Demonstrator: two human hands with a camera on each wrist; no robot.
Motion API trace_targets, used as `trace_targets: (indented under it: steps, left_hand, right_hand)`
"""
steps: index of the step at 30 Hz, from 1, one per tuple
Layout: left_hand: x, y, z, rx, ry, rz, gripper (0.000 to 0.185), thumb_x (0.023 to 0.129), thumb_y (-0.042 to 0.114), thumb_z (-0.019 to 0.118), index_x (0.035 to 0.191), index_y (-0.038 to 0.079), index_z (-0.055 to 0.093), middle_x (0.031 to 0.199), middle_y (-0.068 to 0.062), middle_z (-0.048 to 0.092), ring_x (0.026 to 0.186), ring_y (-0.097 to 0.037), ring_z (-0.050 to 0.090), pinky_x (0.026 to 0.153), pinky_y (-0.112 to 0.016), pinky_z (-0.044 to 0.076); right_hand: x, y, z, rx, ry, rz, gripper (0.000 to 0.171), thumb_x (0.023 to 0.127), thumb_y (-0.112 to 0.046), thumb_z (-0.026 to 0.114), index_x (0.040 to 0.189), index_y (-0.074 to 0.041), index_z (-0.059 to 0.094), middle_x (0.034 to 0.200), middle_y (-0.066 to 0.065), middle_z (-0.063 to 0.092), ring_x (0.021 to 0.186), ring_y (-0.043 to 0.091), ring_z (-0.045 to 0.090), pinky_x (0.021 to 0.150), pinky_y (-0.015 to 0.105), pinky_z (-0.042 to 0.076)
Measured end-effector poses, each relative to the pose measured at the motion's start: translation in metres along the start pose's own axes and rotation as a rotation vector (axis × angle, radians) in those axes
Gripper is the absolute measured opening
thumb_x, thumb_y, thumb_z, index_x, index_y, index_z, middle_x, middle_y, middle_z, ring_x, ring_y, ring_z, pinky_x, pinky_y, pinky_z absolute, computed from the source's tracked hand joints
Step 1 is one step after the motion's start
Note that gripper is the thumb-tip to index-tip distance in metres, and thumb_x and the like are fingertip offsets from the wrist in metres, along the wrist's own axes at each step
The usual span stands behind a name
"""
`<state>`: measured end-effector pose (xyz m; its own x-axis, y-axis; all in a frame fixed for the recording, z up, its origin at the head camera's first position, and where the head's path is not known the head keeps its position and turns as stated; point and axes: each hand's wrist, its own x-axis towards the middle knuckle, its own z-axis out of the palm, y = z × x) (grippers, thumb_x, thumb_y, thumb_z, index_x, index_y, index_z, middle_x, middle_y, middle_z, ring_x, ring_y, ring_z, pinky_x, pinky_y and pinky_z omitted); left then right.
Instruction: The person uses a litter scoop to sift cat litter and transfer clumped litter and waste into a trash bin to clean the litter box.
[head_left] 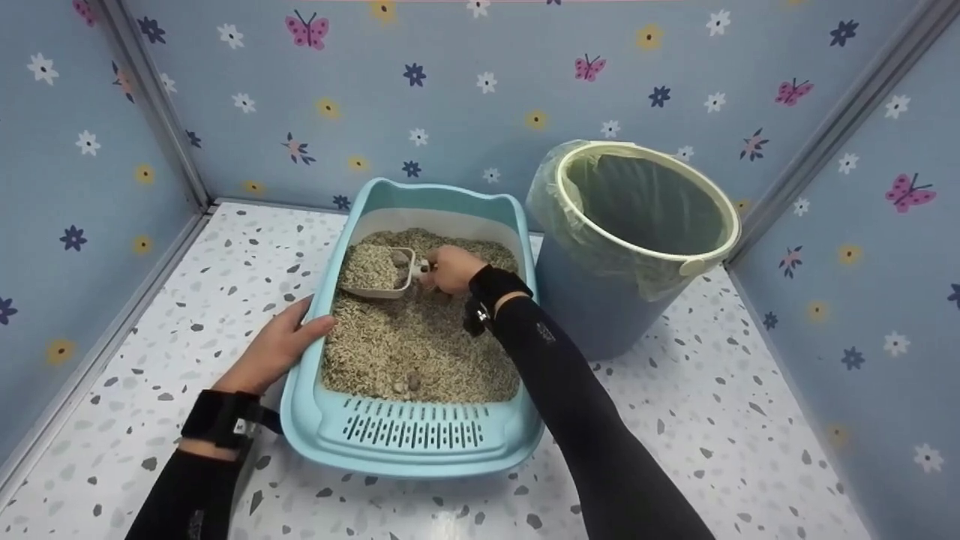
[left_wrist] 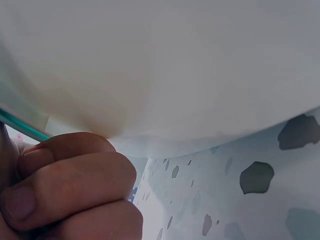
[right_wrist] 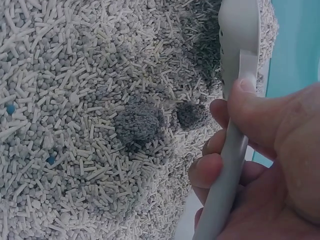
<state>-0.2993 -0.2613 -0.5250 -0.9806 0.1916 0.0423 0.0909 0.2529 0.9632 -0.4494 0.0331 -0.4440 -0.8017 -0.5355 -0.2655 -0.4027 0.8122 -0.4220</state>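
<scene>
Nearest of all, black sleeves on both forearms, reaching in from the bottom edge, with black straps round the wrists. Can see pale blue walls behind and to both sides, printed with flowers and butterflies. Below, a white floor speckled with grey. On it, towards the right, a tall blue bin with a cream ring and a see-through bag folded over its edge. Just left of the bin, a light blue litter tray, slotted along its front lip, with tan litter spread across the bottom. At the tray's left side, the left hand, thumb over the rim and fingers curled outside, gripping it. Over the back half of the litter, the right hand, clasped firmly round the handle of a scoop. Inside the scoop, at the tray's back left, a heap of litter and a few greyish lumps. Cannot tell contact or gap beneath it. On the litter beside the handle, dark clumps; near the slotted lip, small pale lumps.
</scene>
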Motion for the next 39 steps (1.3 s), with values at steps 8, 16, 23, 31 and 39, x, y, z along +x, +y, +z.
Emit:
trace_targets:
  steps: [8,16,23,31,39]
  left_hand:
    - [0.0,0.004,0.0,0.019,-0.003,-0.008,0.075,0.117,0.036,0.058,0.176,0.0,0.025,0.146,-0.027,0.06,0.124,-0.032,0.064,0.099,-0.022,0.054]
    - [0.004,0.005,0.0,0.028,-0.007,-0.006,0.077,0.116,0.037,0.059,0.176,0.002,0.025,0.157,-0.028,0.056,0.132,-0.04,0.064,0.101,-0.02,0.053]
    - [0.003,0.003,0.001,0.002,-0.012,0.016,0.075,0.116,0.034,0.059,0.175,0.001,0.027,0.15,-0.028,0.062,0.124,-0.035,0.07,0.1,-0.025,0.058]
    - [0.001,0.001,0.0,0.019,-0.011,0.012,0.076,0.117,0.035,0.058,0.176,0.0,0.025,0.153,-0.028,0.059,0.128,-0.034,0.066,0.101,-0.02,0.054]
    - [0.002,0.001,0.0,0.023,-0.022,0.007,0.074,0.118,0.034,0.055,0.176,-0.001,0.023,0.156,-0.028,0.054,0.132,-0.034,0.059,0.101,-0.017,0.05]
  right_hand:
    - [-0.004,0.003,-0.004,0.063,-0.011,-0.038,0.023,0.117,-0.023,0.063,0.124,-0.002,0.068,0.123,0.019,0.076,0.084,0.015,0.059,0.075,0.028,0.041]
    - [-0.01,0.004,-0.006,0.064,0.018,-0.066,0.018,0.116,-0.026,0.065,0.103,-0.013,0.06,0.093,0.001,0.062,0.077,0.016,0.049,0.073,0.029,0.037]
    - [-0.019,0.001,-0.005,0.094,0.022,-0.081,0.016,0.115,-0.026,0.067,0.11,-0.01,0.067,0.092,0.001,0.058,0.077,0.017,0.048,0.074,0.029,0.038]
    - [-0.029,0.0,-0.003,0.151,0.047,-0.094,0.017,0.116,-0.023,0.066,0.117,-0.006,0.07,0.096,0.0,0.06,0.076,0.015,0.048,0.074,0.028,0.04]
    - [-0.048,-0.004,-0.003,0.183,0.136,-0.057,0.014,0.113,-0.017,0.069,0.103,-0.008,0.065,0.092,0.001,0.056,0.08,0.017,0.049,0.075,0.027,0.04]
